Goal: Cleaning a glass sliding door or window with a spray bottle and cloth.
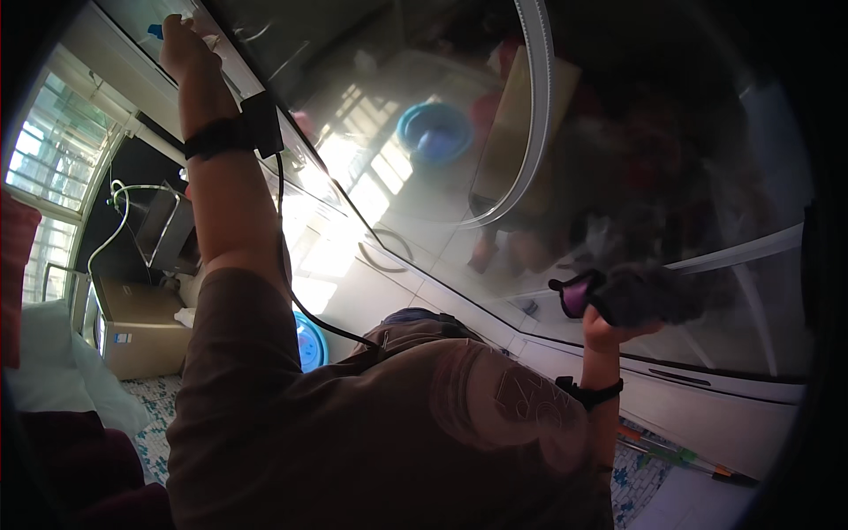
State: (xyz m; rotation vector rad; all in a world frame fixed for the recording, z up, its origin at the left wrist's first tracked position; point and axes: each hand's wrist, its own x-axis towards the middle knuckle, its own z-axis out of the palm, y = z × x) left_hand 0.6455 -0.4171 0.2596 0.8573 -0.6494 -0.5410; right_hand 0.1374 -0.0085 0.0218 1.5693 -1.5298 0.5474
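A large dark glossy glass panel (pixel 424 192), with a curved pale strip across it, fills the upper right. My right hand (pixel 604 331) grips a dark grey fluffy cloth or mitt (pixel 652 295) with a purple part, held at the panel's lower right. Its far fingers are hidden by the cloth. My left arm reaches to the far upper left. My left hand (pixel 180 48) is curled near the panel's pale frame (pixel 228 63), beside a small blue thing (pixel 156 31). Whether it holds that thing or the frame is unclear. Both wrists wear black straps.
A black box (pixel 262 124) on my left forearm trails a cable (pixel 311 318). A blue basin (pixel 310 341) stands on the floor. At left are a brown box-like appliance (pixel 142 324), a pale hose (pixel 106 245) and a barred window (pixel 59 146). Poles (pixel 689 457) lie at lower right.
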